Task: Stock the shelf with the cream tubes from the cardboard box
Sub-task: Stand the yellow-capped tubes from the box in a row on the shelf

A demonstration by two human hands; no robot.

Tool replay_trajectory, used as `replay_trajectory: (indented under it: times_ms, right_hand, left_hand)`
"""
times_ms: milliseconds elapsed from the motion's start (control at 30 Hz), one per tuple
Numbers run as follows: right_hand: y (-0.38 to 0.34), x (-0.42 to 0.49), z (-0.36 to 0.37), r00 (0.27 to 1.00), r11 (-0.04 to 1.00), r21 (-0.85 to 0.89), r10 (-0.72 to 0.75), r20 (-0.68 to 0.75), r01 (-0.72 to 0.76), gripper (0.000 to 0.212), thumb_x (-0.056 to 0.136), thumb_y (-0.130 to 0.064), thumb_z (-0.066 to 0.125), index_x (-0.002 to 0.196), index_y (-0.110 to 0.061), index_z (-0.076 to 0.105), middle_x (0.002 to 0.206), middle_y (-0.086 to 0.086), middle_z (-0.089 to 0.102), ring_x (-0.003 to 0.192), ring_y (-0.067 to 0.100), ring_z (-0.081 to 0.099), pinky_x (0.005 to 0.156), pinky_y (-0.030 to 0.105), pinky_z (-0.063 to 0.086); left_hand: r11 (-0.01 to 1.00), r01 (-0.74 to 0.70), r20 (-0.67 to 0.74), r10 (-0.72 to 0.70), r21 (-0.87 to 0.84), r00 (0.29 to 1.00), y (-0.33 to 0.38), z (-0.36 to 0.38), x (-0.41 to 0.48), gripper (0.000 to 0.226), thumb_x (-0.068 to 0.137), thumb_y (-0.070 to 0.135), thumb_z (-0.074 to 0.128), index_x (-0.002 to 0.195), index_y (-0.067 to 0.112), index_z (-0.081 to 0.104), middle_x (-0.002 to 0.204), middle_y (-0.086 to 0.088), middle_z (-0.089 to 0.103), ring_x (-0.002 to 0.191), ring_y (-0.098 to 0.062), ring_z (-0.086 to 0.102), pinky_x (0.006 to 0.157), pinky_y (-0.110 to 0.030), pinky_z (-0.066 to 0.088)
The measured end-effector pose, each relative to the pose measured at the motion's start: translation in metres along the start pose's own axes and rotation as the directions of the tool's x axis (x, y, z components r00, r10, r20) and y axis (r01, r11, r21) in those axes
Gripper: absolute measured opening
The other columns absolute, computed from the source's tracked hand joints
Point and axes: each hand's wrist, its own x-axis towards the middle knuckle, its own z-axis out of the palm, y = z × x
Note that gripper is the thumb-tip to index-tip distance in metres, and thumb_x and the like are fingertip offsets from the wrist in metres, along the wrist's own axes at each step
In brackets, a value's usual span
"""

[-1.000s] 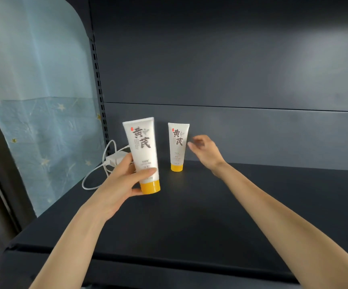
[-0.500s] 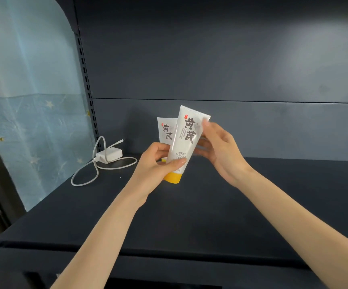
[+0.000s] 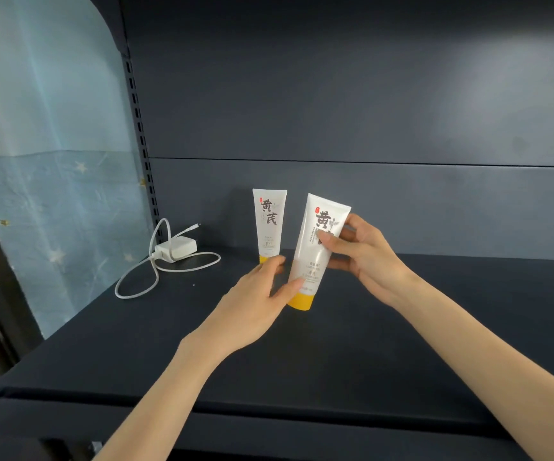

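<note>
The right hand [image 3: 367, 257] has the second tube [image 3: 315, 251] in its grip, thumb across the printed front and fingers curled behind the upper body, so the tube hangs slightly tilted with its yellow cap down, seemingly just clear of the shelf [image 3: 335, 354]. The left hand [image 3: 255, 301] is loosely open, its thumb tip touching the tube's lower edge near the cap and holding nothing of its own. Just left of and behind the held tube, the first tube [image 3: 269, 224] already stands upright on its cap near the back panel. Further left of that standing tube lies a white charger [image 3: 176, 249] with its looped cable. By my reading, one tube is stocked and a second is about to be set beside it. The cardboard box is out of view, so how many tubes remain cannot be told.
</note>
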Motion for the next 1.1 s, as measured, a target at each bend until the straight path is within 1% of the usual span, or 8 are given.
replay_trajectory:
  times_ms: [100,267,367,433,500,567,900,1100]
  right_hand:
    - [0.009,0.016,-0.010,0.995,0.997,0.041,0.070,-0.074,-0.067,0.028,0.089,-0.008,0.061,0.117,-0.011,0.055,0.109,0.005,0.067,0.097,0.020,0.068,0.071,0.030,0.057]
    - [0.020,0.051,-0.018,0.971,0.984,-0.169,0.020,-0.238,-0.062,0.028,0.089,-0.007,0.062,0.116,-0.007,0.052,0.113,0.006,0.064,0.102,0.023,0.065,0.073,0.034,0.057]
    - [0.026,0.068,-0.016,0.966,0.955,-0.293,-0.027,-0.257,-0.051,0.022,0.089,-0.009,0.062,0.108,-0.013,0.051,0.111,0.002,0.064,0.105,0.020,0.062,0.080,0.039,0.056]
    - [0.030,0.077,-0.013,0.968,0.936,-0.351,-0.057,-0.244,-0.034,0.022,0.090,-0.010,0.062,0.108,-0.014,0.050,0.111,-0.001,0.062,0.104,0.017,0.060,0.079,0.033,0.055]
    - [0.033,0.084,-0.009,0.970,0.928,-0.372,-0.079,-0.231,-0.013,0.023,0.090,-0.010,0.061,0.109,-0.015,0.049,0.111,-0.003,0.061,0.104,0.015,0.059,0.076,0.028,0.054]
    - [0.035,0.088,-0.007,0.970,0.930,-0.368,-0.079,-0.230,-0.012,0.024,0.091,-0.009,0.060,0.112,-0.014,0.049,0.116,0.000,0.061,0.107,0.016,0.058,0.081,0.033,0.054]
    - [0.040,0.091,-0.003,0.985,0.913,-0.398,0.020,-0.171,-0.088,0.030,0.094,-0.014,0.055,0.121,-0.007,0.046,0.128,0.006,0.057,0.114,0.023,0.056,0.091,0.047,0.052]
    - [0.033,0.081,-0.008,0.977,0.901,-0.401,0.094,-0.191,-0.166,0.034,0.092,-0.027,0.060,0.120,-0.012,0.048,0.124,0.000,0.058,0.118,0.020,0.054,0.090,0.041,0.051]
  left_hand:
    - [0.883,0.050,-0.076,-0.016,0.467,0.997,-0.020,-0.010,-0.017,0.066,0.091,0.063,0.022,0.148,0.034,0.005,0.150,0.015,0.029,0.132,-0.014,0.037,0.098,-0.042,0.039]
    - [0.715,0.115,-0.101,-0.061,0.690,0.993,-0.048,-0.023,-0.028,0.069,0.093,0.059,0.014,0.151,0.023,0.001,0.157,0.009,0.019,0.143,-0.013,0.020,0.117,-0.041,0.017]
    - [0.708,0.134,-0.099,-0.090,0.693,0.991,-0.054,-0.024,-0.033,0.070,0.093,0.059,0.014,0.152,0.023,0.001,0.158,0.008,0.015,0.144,-0.013,0.015,0.118,-0.042,0.014]
    - [0.715,0.145,-0.092,-0.113,0.684,0.989,-0.057,-0.024,-0.035,0.069,0.093,0.059,0.014,0.151,0.024,-0.001,0.158,0.009,0.012,0.145,-0.012,0.011,0.118,-0.041,0.012]
    - [0.716,0.155,-0.083,-0.135,0.681,0.987,-0.060,-0.024,-0.036,0.069,0.093,0.060,0.012,0.151,0.026,-0.003,0.159,0.010,0.011,0.145,-0.011,0.010,0.118,-0.039,0.011]
    - [0.728,0.164,-0.073,-0.156,0.666,0.985,-0.063,-0.025,-0.037,0.069,0.093,0.061,0.011,0.151,0.028,-0.004,0.159,0.010,0.010,0.146,-0.011,0.009,0.118,-0.038,0.010]
    - [0.757,0.183,-0.079,-0.172,0.627,0.982,-0.070,-0.032,-0.037,0.068,0.092,0.061,0.012,0.151,0.030,-0.001,0.158,0.011,0.014,0.144,-0.010,0.015,0.117,-0.035,0.012]
    - [0.774,0.158,-0.089,-0.131,0.614,0.987,-0.068,-0.044,-0.030,0.067,0.093,0.059,0.015,0.151,0.028,0.003,0.157,0.010,0.018,0.143,-0.013,0.021,0.117,-0.038,0.016]
